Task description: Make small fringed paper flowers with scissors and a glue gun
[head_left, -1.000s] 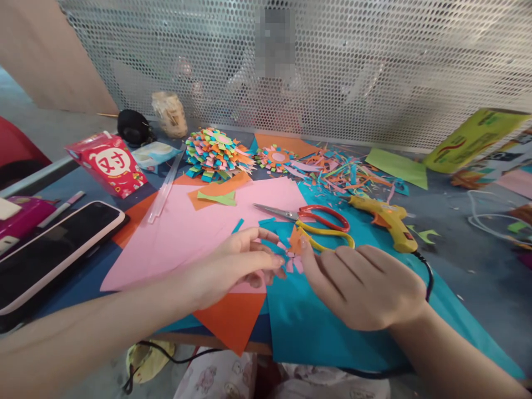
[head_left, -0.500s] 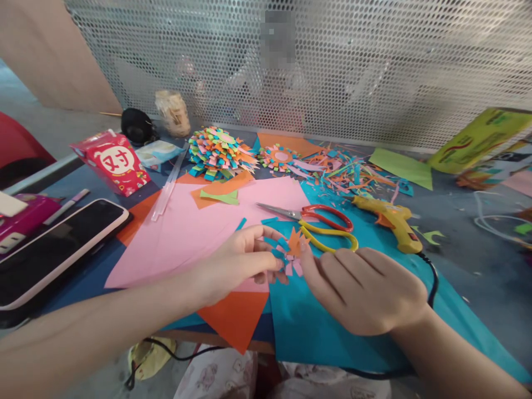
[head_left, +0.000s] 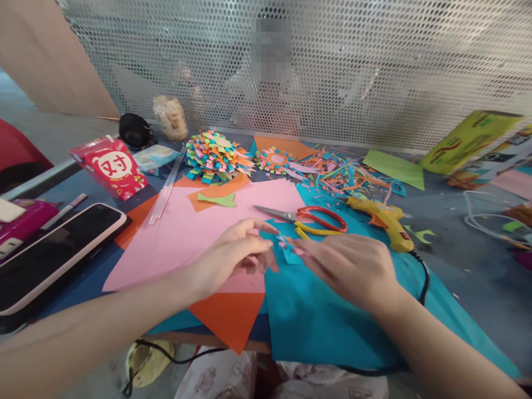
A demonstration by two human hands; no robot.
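Above the blue paper sheet (head_left: 316, 310), my right hand (head_left: 353, 266) pinches a small fringed paper flower (head_left: 286, 243) in blue, pink and orange. The flower is turned nearly edge-on and slightly blurred. Just left of it, my left hand (head_left: 236, 255) is open, its thumb and index finger apart and pointing toward the flower. Scissors (head_left: 322, 218) with red and yellow handles lie behind my right hand, which partly hides the yellow loop. Pink paper (head_left: 166, 249) spreads under my left hand, with an orange sheet (head_left: 233, 316) below it.
A yellow hot glue gun (head_left: 384, 219) with a black cord lies at right. Behind are a multicoloured fringed paper ball (head_left: 216, 158), a flat paper flower (head_left: 275, 159) and paper scraps (head_left: 336, 172). On the left are a phone (head_left: 62, 255), red packet (head_left: 110, 166) and clear glue sticks (head_left: 166, 191).
The flower has tipped from facing me to nearly edge-on. My left fingers have come off it, and my right hand has shifted slightly left and up with it.
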